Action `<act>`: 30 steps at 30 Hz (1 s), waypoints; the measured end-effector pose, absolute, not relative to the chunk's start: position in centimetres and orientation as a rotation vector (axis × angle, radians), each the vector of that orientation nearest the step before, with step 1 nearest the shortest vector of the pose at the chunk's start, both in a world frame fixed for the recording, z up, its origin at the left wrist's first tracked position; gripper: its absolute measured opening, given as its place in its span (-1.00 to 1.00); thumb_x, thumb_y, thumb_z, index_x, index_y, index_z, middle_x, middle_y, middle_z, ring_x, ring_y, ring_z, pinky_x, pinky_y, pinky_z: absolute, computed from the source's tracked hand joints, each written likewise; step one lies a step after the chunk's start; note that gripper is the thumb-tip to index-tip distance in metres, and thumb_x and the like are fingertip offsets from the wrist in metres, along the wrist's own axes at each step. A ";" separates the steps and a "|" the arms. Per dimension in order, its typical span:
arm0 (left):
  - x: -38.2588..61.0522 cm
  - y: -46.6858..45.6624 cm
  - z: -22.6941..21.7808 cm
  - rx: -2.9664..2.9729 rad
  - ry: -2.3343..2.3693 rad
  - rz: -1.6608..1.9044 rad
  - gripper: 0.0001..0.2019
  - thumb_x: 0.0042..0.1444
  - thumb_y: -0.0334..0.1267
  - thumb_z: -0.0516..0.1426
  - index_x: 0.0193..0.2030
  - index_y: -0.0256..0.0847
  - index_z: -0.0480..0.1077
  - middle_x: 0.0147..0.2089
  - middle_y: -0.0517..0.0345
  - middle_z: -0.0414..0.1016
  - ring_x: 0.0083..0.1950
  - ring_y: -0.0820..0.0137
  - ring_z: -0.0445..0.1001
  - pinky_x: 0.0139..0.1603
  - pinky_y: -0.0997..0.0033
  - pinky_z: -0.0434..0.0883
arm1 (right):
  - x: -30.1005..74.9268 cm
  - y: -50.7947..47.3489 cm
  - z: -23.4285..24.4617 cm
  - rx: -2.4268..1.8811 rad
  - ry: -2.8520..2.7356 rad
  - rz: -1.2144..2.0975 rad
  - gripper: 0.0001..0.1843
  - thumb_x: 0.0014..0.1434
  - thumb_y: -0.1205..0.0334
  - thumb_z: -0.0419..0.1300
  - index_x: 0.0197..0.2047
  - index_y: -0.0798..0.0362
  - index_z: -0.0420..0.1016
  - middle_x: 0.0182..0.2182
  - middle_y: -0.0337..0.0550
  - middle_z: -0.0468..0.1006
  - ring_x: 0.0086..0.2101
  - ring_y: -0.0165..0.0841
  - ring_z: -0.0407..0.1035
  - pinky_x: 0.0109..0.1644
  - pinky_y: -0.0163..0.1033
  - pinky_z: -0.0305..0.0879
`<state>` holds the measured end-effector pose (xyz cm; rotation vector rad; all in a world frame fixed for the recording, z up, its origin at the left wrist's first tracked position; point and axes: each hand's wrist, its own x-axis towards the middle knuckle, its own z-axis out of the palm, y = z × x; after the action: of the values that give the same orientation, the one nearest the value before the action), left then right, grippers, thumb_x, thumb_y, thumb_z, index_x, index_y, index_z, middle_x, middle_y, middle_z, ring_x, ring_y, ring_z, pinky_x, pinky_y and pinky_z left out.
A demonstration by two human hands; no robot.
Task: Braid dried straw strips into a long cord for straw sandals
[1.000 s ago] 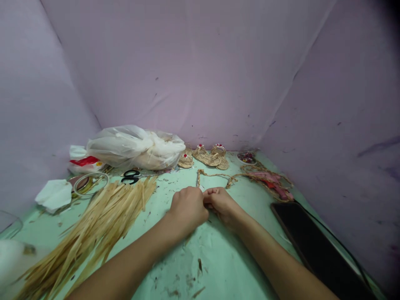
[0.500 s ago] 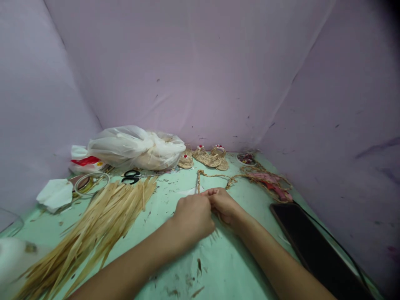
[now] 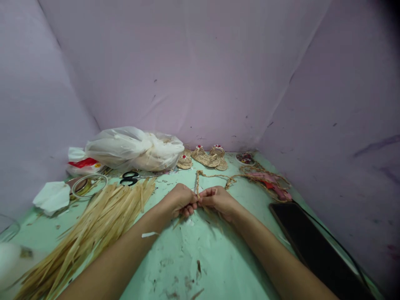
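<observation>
My left hand point(image 3: 180, 201) and my right hand point(image 3: 218, 199) meet fingertip to fingertip at the middle of the green table point(image 3: 203, 258). Both pinch the near end of a braided straw cord point(image 3: 198, 180), which runs away from me and bends right toward a tangle of braid. Loose straw ends fan out under my fingers. A pile of flat straw strips point(image 3: 93, 225) lies just left of my left forearm.
Black scissors point(image 3: 129, 178), a tape roll point(image 3: 89, 185), white paper point(image 3: 51, 196) and a clear plastic bag point(image 3: 134, 148) sit at back left. Small woven straw sandals point(image 3: 206, 156) stand by the wall. A pink-and-straw bundle point(image 3: 270, 181) and a black tablet point(image 3: 312, 246) lie right.
My left hand turned and drew closer to my right, its fingers now pinching the cord end. A small white scrap now lies by my left forearm.
</observation>
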<state>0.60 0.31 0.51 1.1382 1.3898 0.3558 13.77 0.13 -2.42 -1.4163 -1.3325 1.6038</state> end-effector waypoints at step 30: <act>0.5 0.2 -0.4 1.144 1.343 0.482 -0.85 -0.32 -0.44 -0.02 -0.78 -0.24 0.08 -0.84 0.33 -0.01 -0.80 0.63 -0.10 -0.75 0.53 -0.20 | 11.0 -3.9 1.3 -2.029 -2.237 0.349 -0.77 -0.09 0.35 0.05 -0.43 0.11 0.54 -0.44 0.04 0.55 -0.44 -0.29 0.39 -0.52 -0.28 -0.14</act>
<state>0.51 0.21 -0.35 1.1435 1.3426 0.4821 11.00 -3.88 1.34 -2.0294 -2.2367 0.3488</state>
